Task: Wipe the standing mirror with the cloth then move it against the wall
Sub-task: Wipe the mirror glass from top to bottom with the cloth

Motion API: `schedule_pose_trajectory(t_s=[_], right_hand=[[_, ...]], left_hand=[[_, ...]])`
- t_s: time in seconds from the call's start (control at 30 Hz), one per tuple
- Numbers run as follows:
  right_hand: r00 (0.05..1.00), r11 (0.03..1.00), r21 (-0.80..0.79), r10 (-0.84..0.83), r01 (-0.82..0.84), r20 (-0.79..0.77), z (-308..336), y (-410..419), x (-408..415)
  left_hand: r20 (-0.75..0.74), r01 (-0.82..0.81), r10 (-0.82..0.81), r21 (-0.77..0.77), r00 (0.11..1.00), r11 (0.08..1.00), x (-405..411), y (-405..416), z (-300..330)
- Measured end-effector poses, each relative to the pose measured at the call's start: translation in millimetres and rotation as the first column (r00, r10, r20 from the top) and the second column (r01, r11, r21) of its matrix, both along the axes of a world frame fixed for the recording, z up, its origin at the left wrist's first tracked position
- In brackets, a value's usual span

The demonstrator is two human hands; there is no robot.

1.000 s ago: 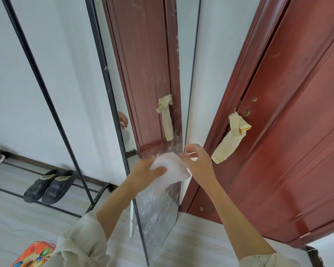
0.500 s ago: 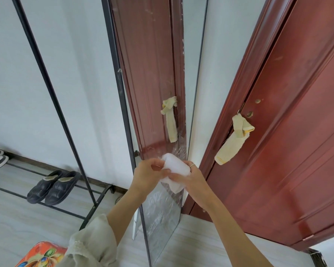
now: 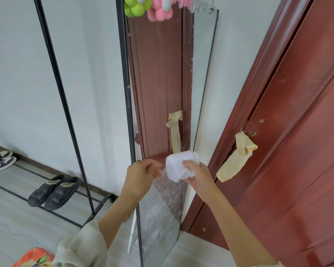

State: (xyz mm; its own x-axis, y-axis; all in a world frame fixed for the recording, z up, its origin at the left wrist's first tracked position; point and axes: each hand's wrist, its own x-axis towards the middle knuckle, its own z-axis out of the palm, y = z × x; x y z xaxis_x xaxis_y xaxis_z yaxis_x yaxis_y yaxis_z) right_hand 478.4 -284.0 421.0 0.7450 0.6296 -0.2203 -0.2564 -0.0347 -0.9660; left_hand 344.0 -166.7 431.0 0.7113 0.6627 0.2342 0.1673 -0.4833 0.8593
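The tall narrow standing mirror [image 3: 158, 78] has a thin black frame and stands upright on the floor in front of me, reflecting the red door. Green and pink plush flowers sit at its top. My right hand [image 3: 198, 173] grips a bunched white cloth [image 3: 178, 164] in front of the mirror's lower half. My left hand [image 3: 141, 174] hovers just left of the cloth, fingers curled with nothing in them, close to the mirror's left frame edge. The glass below the cloth looks smeared and wet.
A red door [image 3: 289, 143] with a yellow rag [image 3: 237, 157] tied on its handle stands right of the mirror. A black metal rack [image 3: 66, 116] stands to the left, with dark slippers [image 3: 54, 190] and sneakers [image 3: 0, 160] beneath. An orange package [image 3: 35, 257] lies at bottom left.
The cloth went from spread between both hands to bunched up in my right hand alone. My left hand let go and drew slightly left. The view tilted up, showing the mirror's top.
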Motion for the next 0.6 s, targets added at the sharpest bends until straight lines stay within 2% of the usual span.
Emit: schedule_pose_trajectory(t_s=[0.07,0.17,0.23,0.3,0.4,0.5,0.6], right_hand=[[0.976,0.991,-0.093,-0.078,0.098,0.202,11.7,10.9,18.2],[0.867,0.944,-0.188,-0.154,0.270,0.474,43.3,31.4,46.4],[0.788,0.914,-0.190,-0.188,0.359,0.586,66.7,46.2,64.3],[0.721,0.889,-0.200,-0.182,0.411,0.669,82.3,59.7,80.2],[0.673,0.848,-0.249,-0.160,0.469,0.722,92.3,76.4,98.7],[0.707,0.843,-0.259,-0.185,0.472,0.683,103.8,96.7,111.0],[0.775,0.892,-0.086,-0.332,0.443,0.538,122.9,117.1,106.1]], left_hand=[[0.187,-0.151,0.146,0.009,0.971,0.989,-5.5,2.6,8.6],[0.402,-0.343,0.316,-0.006,0.859,0.939,-11.3,14.9,33.7],[0.460,-0.434,0.392,-0.017,0.796,0.901,-8.7,31.2,54.0],[0.456,-0.448,0.413,-0.035,0.788,0.893,-4.5,48.0,75.3],[0.398,-0.264,0.258,-0.042,0.880,0.964,3.8,62.3,102.9],[0.342,-0.130,0.116,0.019,0.932,0.991,16.6,68.0,121.6],[0.364,-0.131,0.100,0.063,0.926,0.989,26.3,73.7,125.0]])
